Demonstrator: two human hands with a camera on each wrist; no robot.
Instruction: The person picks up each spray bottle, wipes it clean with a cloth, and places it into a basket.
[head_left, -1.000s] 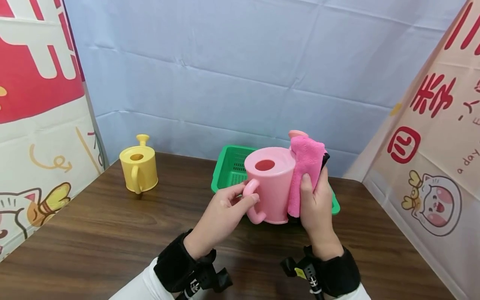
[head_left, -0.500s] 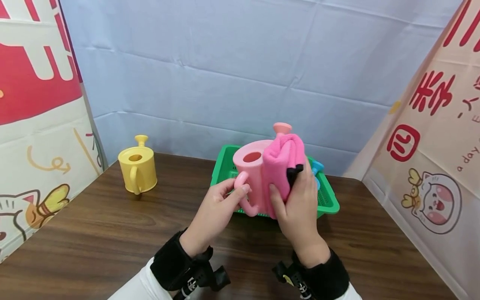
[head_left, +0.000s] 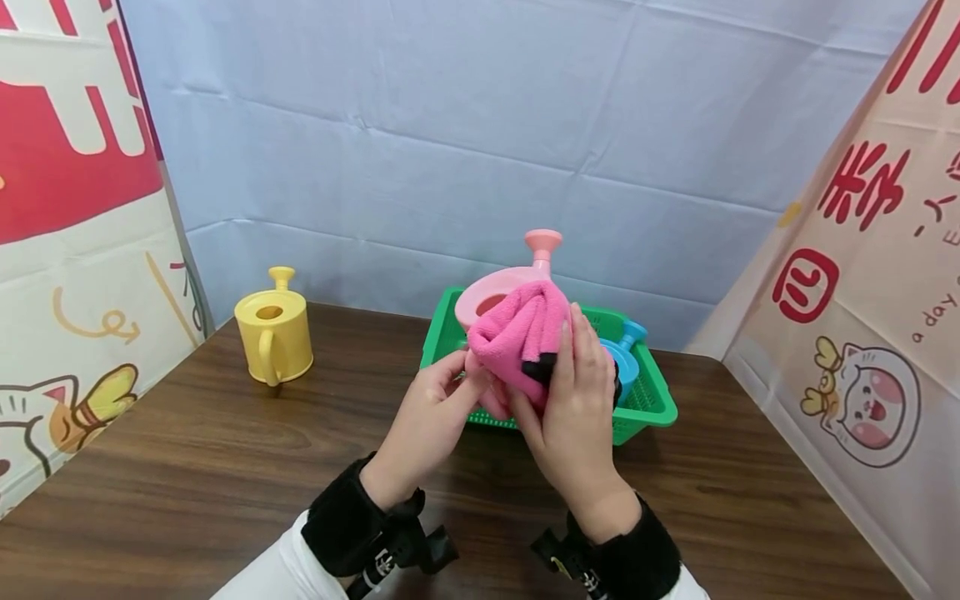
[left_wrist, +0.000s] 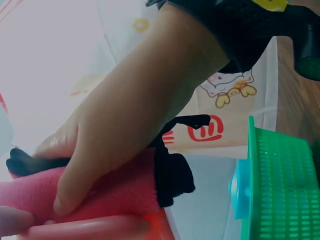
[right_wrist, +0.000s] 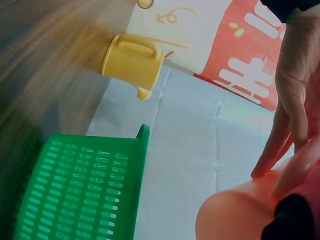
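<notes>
A pink toy watering can (head_left: 471, 292) is held up above the front of the green basket, its spout pointing away. My left hand (head_left: 420, 425) grips its handle, which is mostly covered. A folded bright pink cloth (head_left: 517, 329) with black edging lies over the near side of the can, and my right hand (head_left: 576, 417) holds it there against the body. In the left wrist view, the right thumb and fingers clasp the cloth (left_wrist: 125, 187). The right wrist view shows the can's body (right_wrist: 220, 215) with the left fingers at its handle.
The green slotted basket (head_left: 656, 408) stands behind the hands on the brown wooden table (head_left: 187, 467). Inside its right part is a blue toy watering can (head_left: 624, 367). A yellow watering can (head_left: 273, 337) stands at the left. Pale blue sheeting (head_left: 390, 158) hangs behind.
The pink can has shifted left and tilted slightly. My right hand has brought the cloth left, from the can's right side over its near side, uncovering the blue can in the basket.
</notes>
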